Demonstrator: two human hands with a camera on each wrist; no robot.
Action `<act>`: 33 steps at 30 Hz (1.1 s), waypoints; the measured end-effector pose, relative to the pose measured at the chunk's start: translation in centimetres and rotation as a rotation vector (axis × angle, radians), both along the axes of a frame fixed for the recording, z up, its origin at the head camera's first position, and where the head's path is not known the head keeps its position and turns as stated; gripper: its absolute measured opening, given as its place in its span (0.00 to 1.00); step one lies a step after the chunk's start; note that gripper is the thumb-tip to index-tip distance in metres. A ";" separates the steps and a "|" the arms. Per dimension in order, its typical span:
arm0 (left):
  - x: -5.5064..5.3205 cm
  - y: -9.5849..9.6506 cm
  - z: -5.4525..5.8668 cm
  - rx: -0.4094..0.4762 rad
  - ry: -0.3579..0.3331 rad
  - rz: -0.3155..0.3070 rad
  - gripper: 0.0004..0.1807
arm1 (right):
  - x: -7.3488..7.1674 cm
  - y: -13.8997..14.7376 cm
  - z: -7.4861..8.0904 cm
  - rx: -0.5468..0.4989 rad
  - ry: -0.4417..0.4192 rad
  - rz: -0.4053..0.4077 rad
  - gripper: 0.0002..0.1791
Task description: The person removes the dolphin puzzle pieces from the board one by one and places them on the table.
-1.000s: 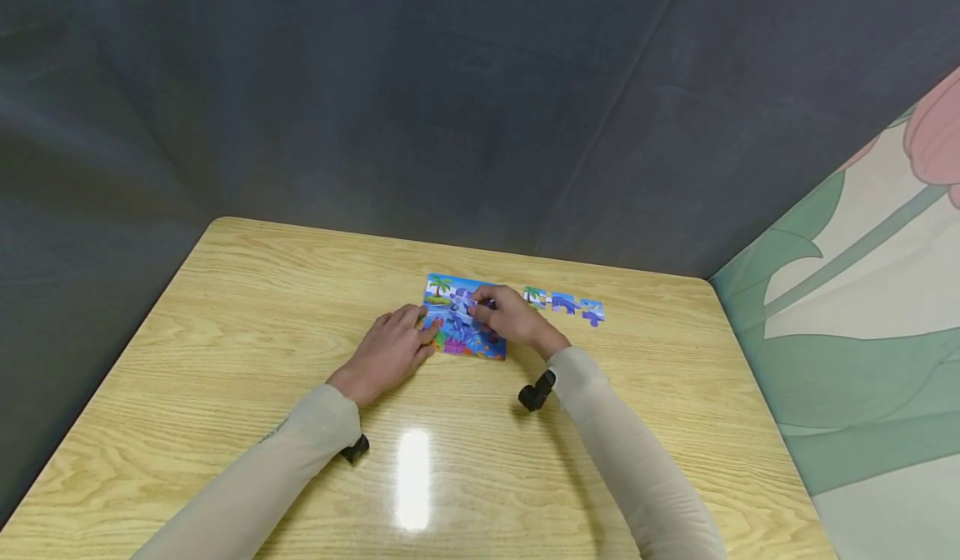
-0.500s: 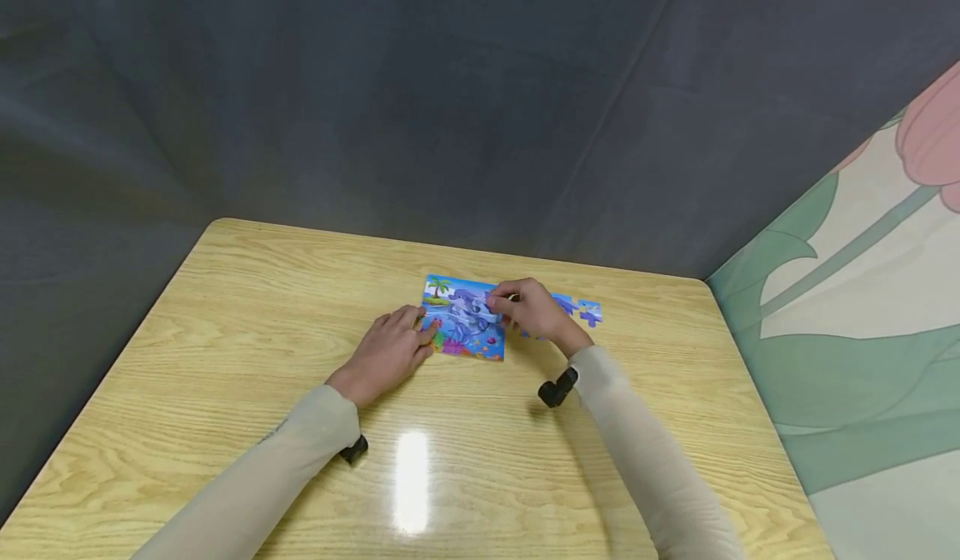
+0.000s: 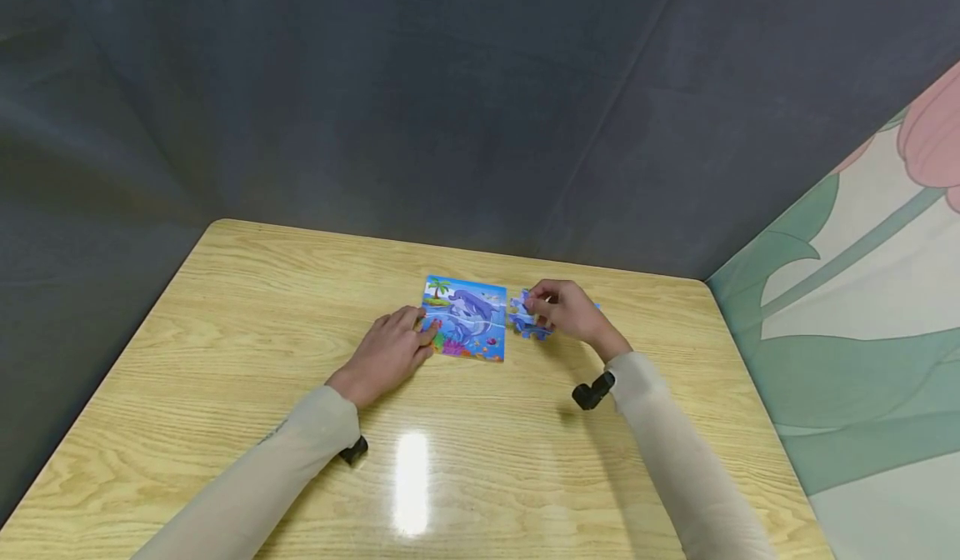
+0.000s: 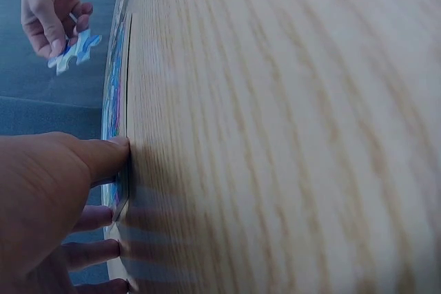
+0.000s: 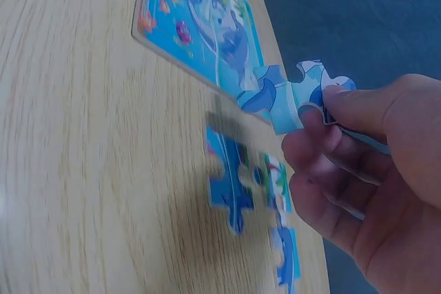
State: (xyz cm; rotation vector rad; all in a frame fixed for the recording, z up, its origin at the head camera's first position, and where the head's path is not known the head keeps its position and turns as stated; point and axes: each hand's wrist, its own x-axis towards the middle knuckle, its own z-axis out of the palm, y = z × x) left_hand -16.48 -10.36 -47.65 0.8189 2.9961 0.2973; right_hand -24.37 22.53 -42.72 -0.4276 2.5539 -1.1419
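Note:
A dolphin picture board [image 3: 468, 327] with a palm tree and coral lies flat on the table. Along its left edge rests my left hand [image 3: 384, 353], fingers extended, the thumb touching the board's side in the left wrist view. My right hand [image 3: 573, 317] is raised to the right of the board. Between thumb and fingers it pinches a blue and white jigsaw piece [image 5: 284, 105], held tilted above the table. Below it, the right wrist view shows a blue jigsaw piece [image 5: 231, 182], a palm-tree piece [image 5: 277, 187] and a purple-blue piece [image 5: 284, 259] lying on the wood.
The wooden table [image 3: 480, 443] extends toward me on all near sides. A dark curtain [image 3: 420, 110] hangs behind its far edge. At the right is a flower-patterned cloth [image 3: 840, 318]. Black wrist cameras jut from both sleeves.
My right hand has moved right from over the dolphin board, carrying the jigsaw piece, and now hovers over the loose pieces. The board's picture is uncovered. My left hand has stayed put.

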 end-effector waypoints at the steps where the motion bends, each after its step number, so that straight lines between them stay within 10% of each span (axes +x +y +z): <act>1: 0.0 0.0 0.0 0.000 -0.001 -0.001 0.27 | 0.0 0.3 0.0 0.008 0.003 -0.009 0.12; 33: 0.0 0.0 0.1 0.011 -0.032 0.003 0.27 | 1.3 7.4 -0.7 0.045 -0.064 -0.054 0.09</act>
